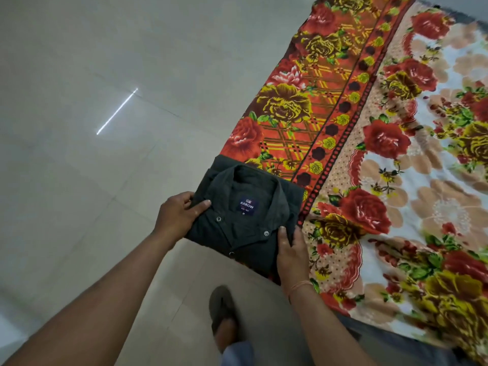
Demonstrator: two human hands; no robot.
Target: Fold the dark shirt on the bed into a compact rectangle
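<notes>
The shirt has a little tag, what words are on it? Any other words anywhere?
"ARROW": on the blue neck label inside the collar of the dark shirt.
Two smaller lines beneath it on the label: too small to read.
No other writing shows, not on the floral bedsheet either.

It was a home, by every sign a bedroom. A bed [412, 159] filled the right side, spread with a floral bedsheet [383, 143] of red roses and yellow blooms on orange and cream (the kind of household linen no shop or office would lay out). Beside it ran a floor [100, 159] of large pale glossy tiles, catching a thin bright streak of reflected light. A foot in a house slipper [223, 310] stood on those tiles.
</notes>
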